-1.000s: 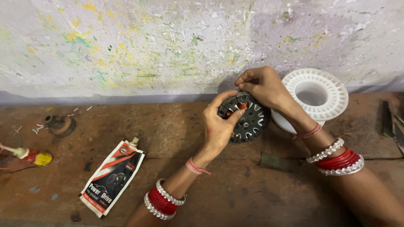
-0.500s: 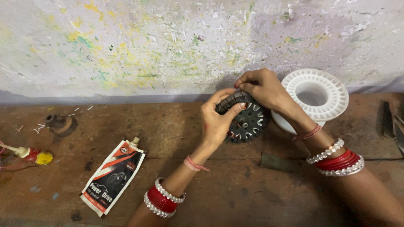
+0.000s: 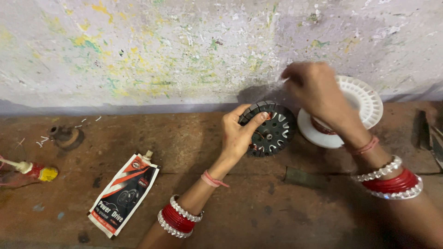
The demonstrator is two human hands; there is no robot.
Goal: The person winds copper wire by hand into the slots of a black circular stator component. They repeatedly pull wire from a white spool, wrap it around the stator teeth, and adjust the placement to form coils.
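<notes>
My left hand [image 3: 237, 136] clamps the stator [image 3: 269, 128], thumb over its rim, holding it on edge on the bench [image 3: 258, 207]. My right hand [image 3: 316, 92], at two o'clock from it, is blurred; its fingers look pinched together, on what I cannot tell. Behind it lies the white spool [image 3: 364, 99]. A loose grip could let the stator roll, or a hard pull could snap fine wire.

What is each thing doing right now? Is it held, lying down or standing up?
Black slotted wheel: on edge, held by the left hand.
Right hand: raised, blurred, above the white spool.
White spool: lying tilted by the wall, reddish wire on its core.
Pouch: lying flat on the bench, nozzle capped.
Small tube: lying on its side.
</notes>
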